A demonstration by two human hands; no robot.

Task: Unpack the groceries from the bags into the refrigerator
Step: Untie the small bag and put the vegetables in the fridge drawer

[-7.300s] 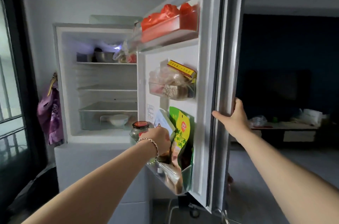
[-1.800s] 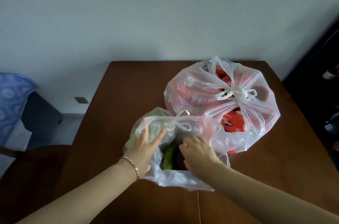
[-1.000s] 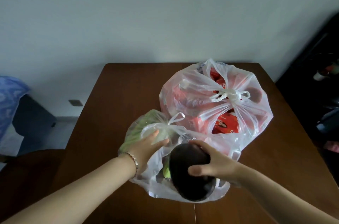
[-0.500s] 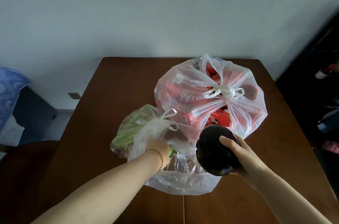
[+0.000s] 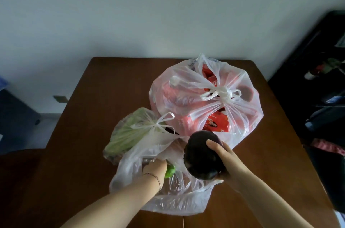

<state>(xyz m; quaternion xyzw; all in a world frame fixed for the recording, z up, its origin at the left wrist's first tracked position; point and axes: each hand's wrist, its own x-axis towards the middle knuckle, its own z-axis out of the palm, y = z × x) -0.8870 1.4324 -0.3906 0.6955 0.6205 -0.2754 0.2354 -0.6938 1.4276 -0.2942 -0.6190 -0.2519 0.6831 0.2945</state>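
Curled round the dark eggplant point(image 5: 202, 155), my right hand point(image 5: 222, 155) grips it from the right side, fingertips on its upper end and palm along its flank. A moment ago this eggplant was only just coming up through the mouth of the open bag point(image 5: 168, 199). Now it is fully out and held in the air over the bag's right edge, just in front of the tied bag of red packets point(image 5: 205, 97). I judge that one item is free to carry to the refrigerator.

My left hand point(image 5: 154, 169) has gone from steadying the plastic to reaching down inside the same bag. It sits right beside something bright green point(image 5: 170, 171). Its fingers are hidden by the plastic, so I cannot tell whether they have closed on anything.

The eggplant's long axis runs roughly away from me, one rounded end near my wrist and the other pointing toward the tied bag. I cannot make out which end carries the stem.

A smaller knotted bag of leafy greens point(image 5: 128, 132) rests against the open bag on the table point(image 5: 112, 87).
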